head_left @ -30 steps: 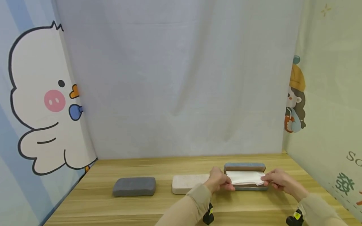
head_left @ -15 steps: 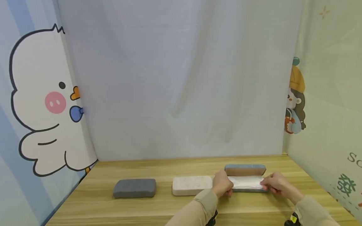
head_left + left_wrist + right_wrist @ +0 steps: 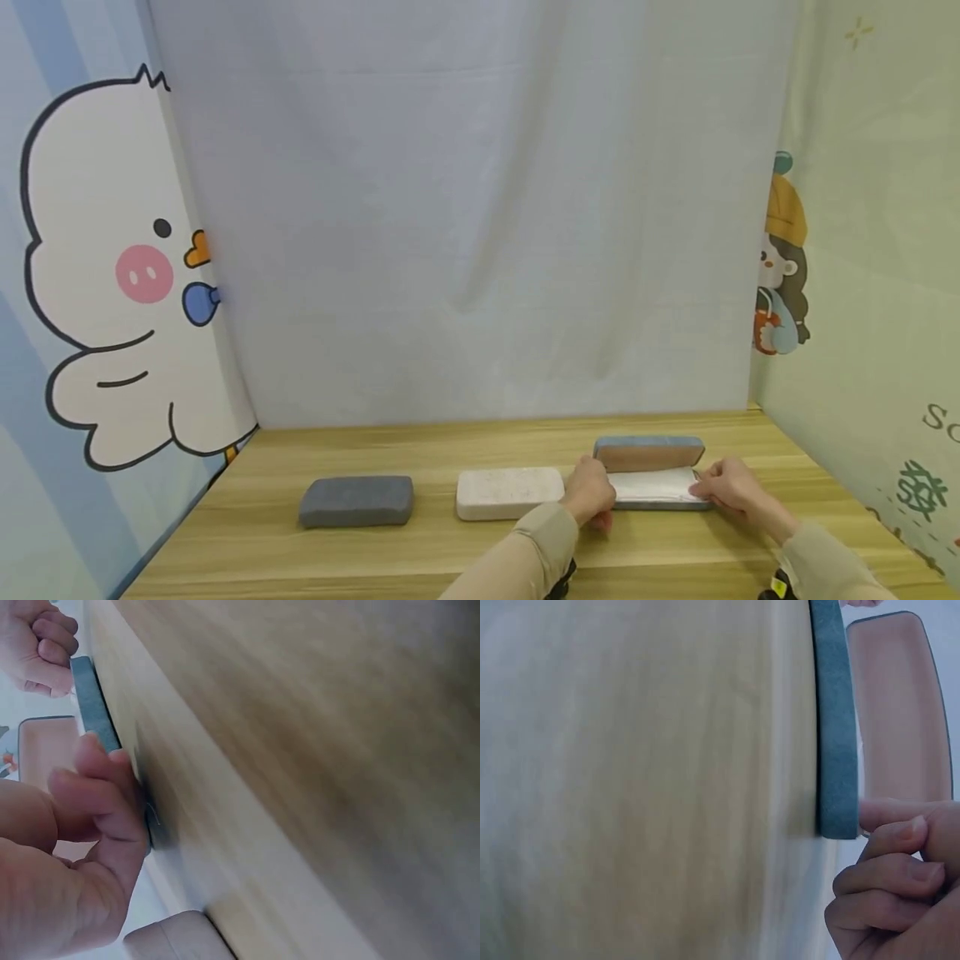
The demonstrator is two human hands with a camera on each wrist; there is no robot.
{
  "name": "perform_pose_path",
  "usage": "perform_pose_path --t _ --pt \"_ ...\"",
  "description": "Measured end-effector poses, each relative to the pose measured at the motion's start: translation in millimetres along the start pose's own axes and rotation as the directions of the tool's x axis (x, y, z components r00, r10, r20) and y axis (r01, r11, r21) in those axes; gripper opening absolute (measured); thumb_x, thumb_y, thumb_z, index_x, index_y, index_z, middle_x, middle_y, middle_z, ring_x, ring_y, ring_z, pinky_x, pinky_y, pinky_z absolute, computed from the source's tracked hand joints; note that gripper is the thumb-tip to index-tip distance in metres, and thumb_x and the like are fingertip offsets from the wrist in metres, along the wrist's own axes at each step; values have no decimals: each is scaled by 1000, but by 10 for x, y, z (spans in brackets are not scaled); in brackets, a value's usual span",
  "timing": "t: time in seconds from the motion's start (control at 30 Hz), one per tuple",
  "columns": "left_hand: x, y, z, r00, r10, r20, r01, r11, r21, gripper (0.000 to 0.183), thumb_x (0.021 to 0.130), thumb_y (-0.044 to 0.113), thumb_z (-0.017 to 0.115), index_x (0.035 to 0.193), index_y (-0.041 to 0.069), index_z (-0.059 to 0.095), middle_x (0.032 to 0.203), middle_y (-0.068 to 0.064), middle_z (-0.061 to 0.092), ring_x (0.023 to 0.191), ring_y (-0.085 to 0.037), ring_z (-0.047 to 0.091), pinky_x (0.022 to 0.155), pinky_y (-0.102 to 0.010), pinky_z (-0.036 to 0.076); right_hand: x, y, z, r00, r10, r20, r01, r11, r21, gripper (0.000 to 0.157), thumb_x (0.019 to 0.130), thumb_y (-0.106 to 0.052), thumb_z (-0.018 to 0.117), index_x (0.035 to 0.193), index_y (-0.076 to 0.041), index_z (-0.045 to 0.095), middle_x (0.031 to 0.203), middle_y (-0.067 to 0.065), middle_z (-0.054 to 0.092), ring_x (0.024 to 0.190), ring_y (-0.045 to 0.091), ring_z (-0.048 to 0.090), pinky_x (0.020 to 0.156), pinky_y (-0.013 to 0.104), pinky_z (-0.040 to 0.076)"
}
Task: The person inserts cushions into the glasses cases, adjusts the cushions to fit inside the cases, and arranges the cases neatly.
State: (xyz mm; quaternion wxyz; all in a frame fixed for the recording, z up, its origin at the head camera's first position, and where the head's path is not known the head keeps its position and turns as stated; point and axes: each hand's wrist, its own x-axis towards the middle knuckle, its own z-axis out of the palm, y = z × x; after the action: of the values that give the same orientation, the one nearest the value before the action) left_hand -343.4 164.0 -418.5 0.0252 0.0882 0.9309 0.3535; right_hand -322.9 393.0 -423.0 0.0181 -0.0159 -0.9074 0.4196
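A blue glasses case lies with its lid raised, showing a brown-pink lining. A folded white cloth lies flat inside its lower half. My left hand is at the left end of the case, pinching that end of the cloth; its fingertips are hidden in the head view. In the left wrist view its lower fingers curl outside the case's front wall. At the opposite end my right hand pinches the cloth's right corner. One finger reaches over the case's end, the others curled beneath.
Left of my left hand is a shut cream glasses case. A dark grey glasses case, also shut, lies farther left on the wooden table. A pale curtain hangs behind the table, with printed cloth walls on both sides.
The white cloth was held up above the case and has come down into its lower half. Both hands lowered with it; over the last half second they barely moved.
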Motion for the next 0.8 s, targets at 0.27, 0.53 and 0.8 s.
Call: perform_pose_path --t 0.27,0.53,0.8 --pt "-53 -22 -142 971 -47 235 117 948 -294 98 81 0 73 151 -4 4 64 -24 63 50 -37 65 41 -34 54 5 60 -280 957 -67 282 64 998 22 69 89 -28 69 130 16 33 62 -2 49 42 4 36 41 18 35" --pt "-46 -46 -101 982 -27 188 111 888 -447 96 65 -27 71 142 7 25 91 -32 57 50 -37 66 39 -31 53 107 197 -265 892 -182 413 155 983 98 114 81 -16 77 145 10 -13 68 0 52 45 4 43 42 17 39" --pt "-70 -57 -76 982 -3 187 95 869 -485 85 67 -27 69 135 9 34 71 -19 59 57 -38 69 39 -29 53 148 196 -294 881 -191 432 154 981 120 119 81 -11 76 143 12 -23 65 -2 46 40 2 37 38 16 32"
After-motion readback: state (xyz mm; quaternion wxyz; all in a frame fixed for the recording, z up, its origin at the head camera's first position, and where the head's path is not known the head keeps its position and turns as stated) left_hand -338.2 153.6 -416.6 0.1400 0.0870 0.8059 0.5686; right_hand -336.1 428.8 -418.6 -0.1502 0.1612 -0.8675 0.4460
